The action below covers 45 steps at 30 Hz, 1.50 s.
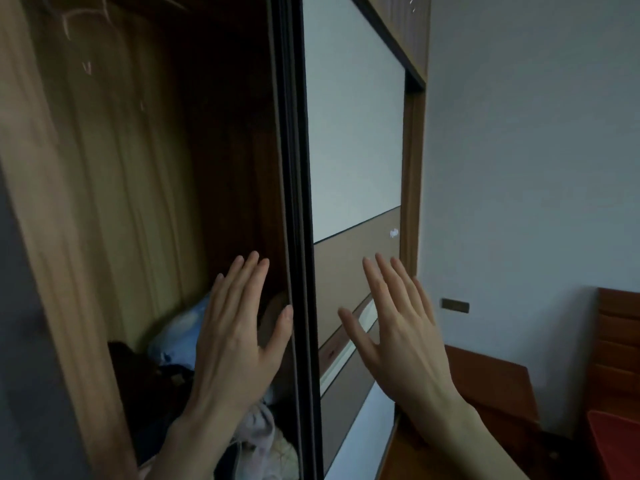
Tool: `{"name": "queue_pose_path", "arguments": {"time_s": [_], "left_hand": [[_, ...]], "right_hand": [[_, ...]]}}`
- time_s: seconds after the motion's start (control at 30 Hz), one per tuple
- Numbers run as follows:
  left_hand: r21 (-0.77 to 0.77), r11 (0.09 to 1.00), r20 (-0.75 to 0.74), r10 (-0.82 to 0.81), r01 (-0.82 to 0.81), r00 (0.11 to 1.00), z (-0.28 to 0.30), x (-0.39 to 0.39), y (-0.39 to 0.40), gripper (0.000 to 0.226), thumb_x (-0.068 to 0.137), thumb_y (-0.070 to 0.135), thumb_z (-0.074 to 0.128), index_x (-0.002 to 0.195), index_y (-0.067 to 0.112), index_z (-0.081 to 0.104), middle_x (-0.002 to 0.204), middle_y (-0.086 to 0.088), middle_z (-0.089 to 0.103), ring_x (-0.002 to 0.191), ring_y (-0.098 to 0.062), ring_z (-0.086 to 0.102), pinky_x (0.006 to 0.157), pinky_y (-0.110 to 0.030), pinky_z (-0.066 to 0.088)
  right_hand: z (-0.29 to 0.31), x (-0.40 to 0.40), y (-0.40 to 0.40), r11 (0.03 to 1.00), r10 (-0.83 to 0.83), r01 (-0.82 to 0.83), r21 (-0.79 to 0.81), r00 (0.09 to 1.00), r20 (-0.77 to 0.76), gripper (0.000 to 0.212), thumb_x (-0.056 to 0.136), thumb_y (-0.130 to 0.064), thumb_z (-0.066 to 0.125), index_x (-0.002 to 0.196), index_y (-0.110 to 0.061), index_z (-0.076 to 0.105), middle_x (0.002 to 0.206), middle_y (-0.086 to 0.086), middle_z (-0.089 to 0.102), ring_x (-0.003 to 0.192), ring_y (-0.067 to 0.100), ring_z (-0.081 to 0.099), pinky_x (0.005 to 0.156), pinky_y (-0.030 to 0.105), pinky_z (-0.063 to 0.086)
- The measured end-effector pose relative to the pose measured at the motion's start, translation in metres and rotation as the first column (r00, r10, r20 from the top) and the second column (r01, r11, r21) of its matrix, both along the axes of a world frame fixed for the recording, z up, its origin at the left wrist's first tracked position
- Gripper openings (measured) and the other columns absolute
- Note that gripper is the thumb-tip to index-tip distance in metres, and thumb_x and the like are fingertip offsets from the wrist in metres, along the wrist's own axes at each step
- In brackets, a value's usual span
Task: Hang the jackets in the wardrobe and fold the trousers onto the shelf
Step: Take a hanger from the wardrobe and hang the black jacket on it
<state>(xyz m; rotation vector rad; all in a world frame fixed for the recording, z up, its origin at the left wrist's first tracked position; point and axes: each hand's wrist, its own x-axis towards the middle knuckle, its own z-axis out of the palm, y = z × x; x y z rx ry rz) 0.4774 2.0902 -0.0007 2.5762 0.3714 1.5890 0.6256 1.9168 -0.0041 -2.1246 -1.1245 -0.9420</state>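
The wooden wardrobe (114,174) stands open on the left, its inside dark. A dark-framed sliding door (353,133) with a pale panel covers the right half. My left hand (235,334) is raised with straight fingers in front of the opening, its thumb at the door's dark edge (298,237). My right hand (398,327) is spread flat against or just in front of the door's brown lower panel. Neither hand holds anything. A heap of clothes lies low inside: a light blue garment (180,334), dark cloth (145,382) and pale fabric (266,441).
A grey wall (536,168) runs to the right with a small dark switch plate (454,305). A reddish wooden headboard (620,348) and wooden furniture (495,386) stand low right, with a red item (616,445) in the corner.
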Motion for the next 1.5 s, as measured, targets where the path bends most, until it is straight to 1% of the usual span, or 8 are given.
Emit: {"name": "queue_pose_path", "arguments": {"time_s": [0.27,0.43,0.67,0.8,0.9,1.13,1.33,1.5], "left_hand": [[-0.022,0.972,0.078,0.236,-0.235,0.969,0.019,0.019,0.058,0.066,0.103,0.048,0.043,0.160,0.014,0.038,0.168,0.003,0.034,0.158,-0.012,0.025,0.125,-0.049,0.031],[-0.064,0.914,0.054,0.404,-0.400,0.913,0.030,0.034,0.088,0.069,0.102,0.056,0.038,0.163,0.025,0.031,0.170,0.013,0.026,0.159,-0.004,0.017,0.126,-0.052,0.030],[-0.082,0.757,0.010,0.651,-0.648,0.759,0.057,0.035,0.116,0.071,0.099,0.066,0.028,0.163,0.037,0.018,0.169,0.020,0.016,0.157,0.002,0.010,0.130,-0.035,0.012],[-0.022,0.651,-0.004,0.759,-0.759,0.651,0.072,0.018,0.124,0.075,0.099,0.069,0.024,0.163,0.031,0.022,0.171,0.014,0.022,0.158,0.003,0.010,0.130,-0.029,0.007],[0.038,0.588,-0.009,0.808,-0.808,0.588,0.085,0.000,0.129,0.072,0.102,0.063,0.031,0.164,0.026,0.025,0.171,0.013,0.023,0.159,0.001,0.011,0.130,-0.027,0.006],[0.097,0.517,0.061,0.850,-0.850,0.524,0.117,-0.021,0.140,0.068,0.102,0.055,0.040,0.162,0.022,0.035,0.167,0.011,0.033,0.158,-0.004,0.020,0.129,-0.028,0.011],[0.122,0.474,0.110,0.866,-0.872,0.487,0.131,-0.025,0.148,0.066,0.101,0.053,0.042,0.157,0.019,0.043,0.163,0.007,0.042,0.155,-0.011,0.032,0.127,-0.033,0.019],[0.171,0.421,0.099,0.892,-0.891,0.441,0.133,-0.024,0.157,0.066,0.097,0.052,0.047,0.151,0.015,0.052,0.160,0.003,0.047,0.151,-0.017,0.040,0.127,-0.029,0.017]], "right_hand": [[0.027,0.060,0.111,0.979,0.200,-0.201,0.036,0.979,0.025,0.076,0.104,-0.069,0.028,0.166,-0.027,0.016,0.173,-0.006,0.017,0.161,0.010,0.004,0.130,0.035,0.009],[0.037,0.089,0.162,0.894,0.440,-0.442,0.077,0.897,0.045,0.069,0.105,-0.061,0.040,0.161,-0.022,0.035,0.167,-0.005,0.034,0.159,0.011,0.020,0.127,0.032,0.023],[0.063,0.095,0.233,0.678,0.729,-0.728,0.097,0.683,0.030,0.069,0.102,-0.067,0.032,0.161,-0.030,0.032,0.164,-0.015,0.034,0.154,0.005,0.027,0.122,0.023,0.026],[0.109,0.082,0.263,0.534,0.845,-0.840,0.093,0.535,-0.016,0.071,0.100,-0.071,0.023,0.163,-0.039,0.012,0.166,-0.020,0.021,0.152,-0.005,0.014,0.121,0.019,0.014],[0.156,0.067,0.284,0.420,0.907,-0.884,0.206,0.415,-0.068,0.069,0.101,-0.066,0.033,0.162,-0.039,0.014,0.163,-0.021,0.027,0.142,-0.012,0.018,0.120,0.019,0.020],[0.282,0.012,0.326,0.100,0.965,-0.812,0.576,-0.063,-0.256,0.060,0.103,-0.056,0.048,0.155,-0.028,0.039,0.149,-0.010,0.051,0.136,0.012,0.048,0.106,0.030,0.039],[0.386,-0.035,0.366,0.151,0.850,-0.705,0.693,-0.266,-0.455,0.064,0.103,-0.051,0.052,0.151,-0.011,0.044,0.138,0.010,0.061,0.127,0.029,0.057,0.095,0.037,0.042],[0.407,-0.057,0.385,0.147,0.812,-0.739,0.657,-0.289,-0.507,0.050,0.099,-0.033,0.067,0.138,-0.006,0.055,0.122,0.012,0.073,0.099,0.020,0.068,0.084,0.032,0.048]]}}
